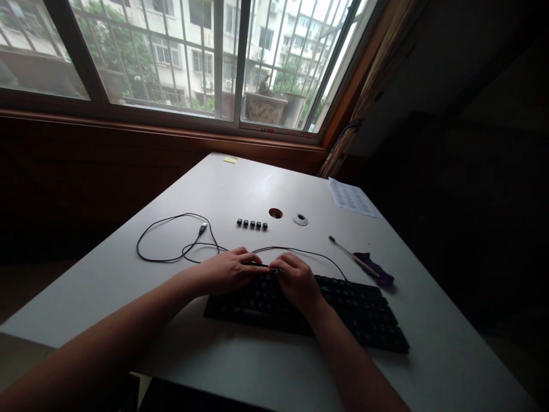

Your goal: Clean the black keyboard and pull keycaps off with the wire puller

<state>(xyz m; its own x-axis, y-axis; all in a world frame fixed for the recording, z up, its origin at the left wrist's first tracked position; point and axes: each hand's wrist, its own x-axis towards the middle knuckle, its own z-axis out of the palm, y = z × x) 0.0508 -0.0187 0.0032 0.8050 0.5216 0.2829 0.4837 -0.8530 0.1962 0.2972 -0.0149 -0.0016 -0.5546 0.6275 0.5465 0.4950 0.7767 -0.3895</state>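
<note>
A black keyboard lies at a slant near the front of the white table. My left hand rests over its far left part, fingers bent around the far edge and reaching toward my other hand. Close beside it, my right hand is closed in a pinch above the top key rows. A small, partly shiny thing shows at those fingertips, too small to name. Beyond the hands, several loose black keycaps stand in a row. Both hands hide part of the keys.
A black USB cable loops on the left of the table. A cable hole and its round cover are behind the keyboard. Rightward lie a thin brush, a purple cloth and printed paper. A yellow note is farther back.
</note>
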